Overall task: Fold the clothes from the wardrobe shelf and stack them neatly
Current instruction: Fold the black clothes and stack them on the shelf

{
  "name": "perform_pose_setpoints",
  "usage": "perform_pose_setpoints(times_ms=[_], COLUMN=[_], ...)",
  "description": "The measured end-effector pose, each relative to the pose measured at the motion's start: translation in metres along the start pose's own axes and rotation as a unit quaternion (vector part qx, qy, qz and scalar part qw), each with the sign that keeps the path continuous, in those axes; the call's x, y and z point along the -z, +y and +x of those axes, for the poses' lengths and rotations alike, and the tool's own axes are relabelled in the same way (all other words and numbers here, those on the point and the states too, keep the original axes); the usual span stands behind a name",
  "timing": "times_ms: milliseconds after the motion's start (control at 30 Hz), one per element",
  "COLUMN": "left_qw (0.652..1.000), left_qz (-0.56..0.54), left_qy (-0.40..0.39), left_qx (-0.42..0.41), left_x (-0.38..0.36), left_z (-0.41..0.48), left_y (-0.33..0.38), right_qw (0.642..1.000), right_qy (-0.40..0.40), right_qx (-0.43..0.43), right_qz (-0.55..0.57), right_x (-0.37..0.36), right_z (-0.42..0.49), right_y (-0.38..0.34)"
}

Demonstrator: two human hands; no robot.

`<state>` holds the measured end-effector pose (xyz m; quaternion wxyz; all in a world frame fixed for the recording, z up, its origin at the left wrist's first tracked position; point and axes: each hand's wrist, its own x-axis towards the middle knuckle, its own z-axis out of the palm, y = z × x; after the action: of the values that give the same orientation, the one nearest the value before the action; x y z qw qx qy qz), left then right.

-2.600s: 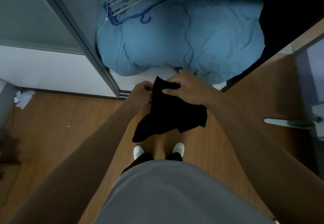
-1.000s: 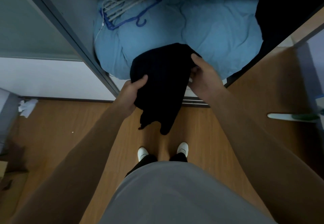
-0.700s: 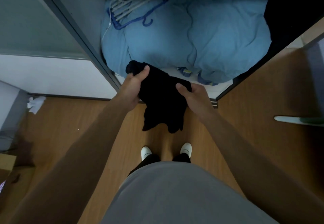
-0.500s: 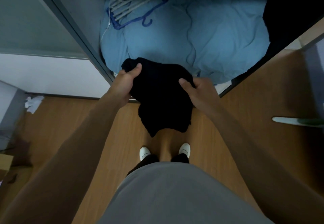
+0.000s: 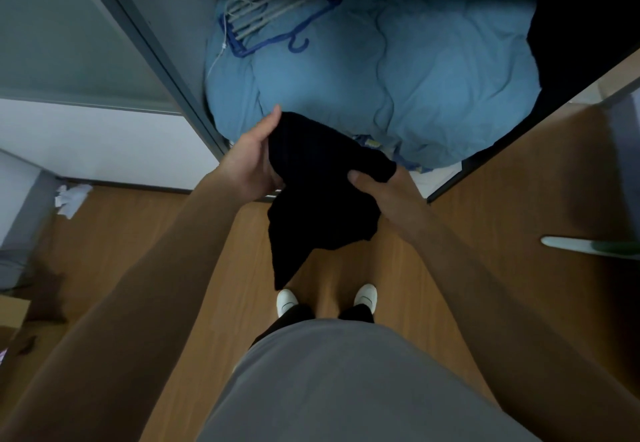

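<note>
**Black garment held at wardrobe opening**

The crumpled black cloth garment (image 5: 322,199) is gripped at its left edge by the left hand (image 5: 252,164). Its right side is pinched under the thumb of the right hand (image 5: 388,199). It is held above the wooden floor (image 5: 214,251), in front of a light-blue quilt (image 5: 398,78).

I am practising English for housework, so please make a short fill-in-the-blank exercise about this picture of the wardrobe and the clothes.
1. The left hand and the right hand hold a ___ garment.
2. The hangers lie on a ___ quilt.
3. The shoes on the floor are ___.
Missing words: black; blue; white.
</note>
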<state>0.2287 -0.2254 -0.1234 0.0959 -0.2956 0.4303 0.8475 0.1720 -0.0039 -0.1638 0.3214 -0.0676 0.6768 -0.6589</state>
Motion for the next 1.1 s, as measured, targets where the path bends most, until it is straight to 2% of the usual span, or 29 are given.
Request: perform_pose_setpoints(times_ms=[67, 167, 233, 333, 400, 467, 567, 633, 733, 833, 900, 933, 1000, 1067, 1100], left_qw=[0.999, 0.991, 0.990, 0.996, 0.996, 0.995, 0.992, 0.988, 0.990, 0.993, 0.994, 0.994, 0.994, 0.994, 0.996], left_qz=[-0.010, 0.074, 0.121, 0.090, 0.072, 0.076, 0.101, 0.112, 0.068, 0.036, 0.015, 0.001, -0.020, -0.023, -0.033], left_qy=[-0.049, -0.073, -0.038, 0.023, 0.036, 0.046, 0.073, 0.097, 0.113, 0.111, 0.109, 0.107, 0.100, 0.093, 0.077], left_qx=[0.013, 0.085, 0.059, -0.017, -0.038, -0.036, -0.036, -0.046, -0.041, -0.011, 0.008, 0.018, 0.037, 0.042, 0.038], left_x=[0.013, 0.020, 0.014, -0.006, -0.015, -0.017, -0.010, 0.000, 0.012, 0.010, 0.004, 0.001, -0.006, -0.007, -0.005], left_z=[-0.005, -0.013, -0.012, -0.004, 0.001, 0.005, 0.011, 0.012, 0.009, 0.005, 0.005, 0.006, 0.006, 0.007, 0.006], left_y=[-0.012, -0.029, -0.034, -0.030, -0.026, -0.022, -0.020, -0.019, -0.016, -0.014, -0.014, -0.014, -0.013, -0.012, -0.011], right_qw=[0.998, 0.992, 0.979, 0.950, 0.968, 0.995, 0.983, 0.972, 0.978, 0.990, 0.978, 0.979, 0.995, 0.999, 0.998], right_qy=[-0.002, 0.018, 0.046, 0.047, 0.025, 0.047, 0.129, 0.152, 0.138, 0.126, 0.112, 0.081, 0.008, 0.011, 0.032], right_qx=[-0.023, -0.084, -0.123, -0.113, -0.073, -0.048, -0.014, 0.010, -0.001, -0.050, -0.076, -0.076, -0.066, -0.048, -0.040], right_qz=[0.061, 0.094, 0.157, 0.288, 0.238, 0.077, -0.128, -0.179, -0.155, 0.027, 0.159, 0.173, 0.079, 0.008, 0.029], right_x=[0.000, 0.004, 0.008, 0.017, 0.016, 0.009, 0.001, 0.006, 0.021, 0.028, 0.028, 0.027, 0.019, 0.010, 0.007], right_z=[0.003, 0.011, 0.014, 0.011, 0.004, -0.003, -0.006, -0.006, -0.004, 0.002, 0.002, 0.000, -0.008, -0.010, -0.009], right_y=[-0.009, -0.024, -0.036, -0.043, -0.038, -0.026, -0.017, -0.019, -0.027, -0.035, -0.034, -0.030, -0.019, -0.013, -0.011])
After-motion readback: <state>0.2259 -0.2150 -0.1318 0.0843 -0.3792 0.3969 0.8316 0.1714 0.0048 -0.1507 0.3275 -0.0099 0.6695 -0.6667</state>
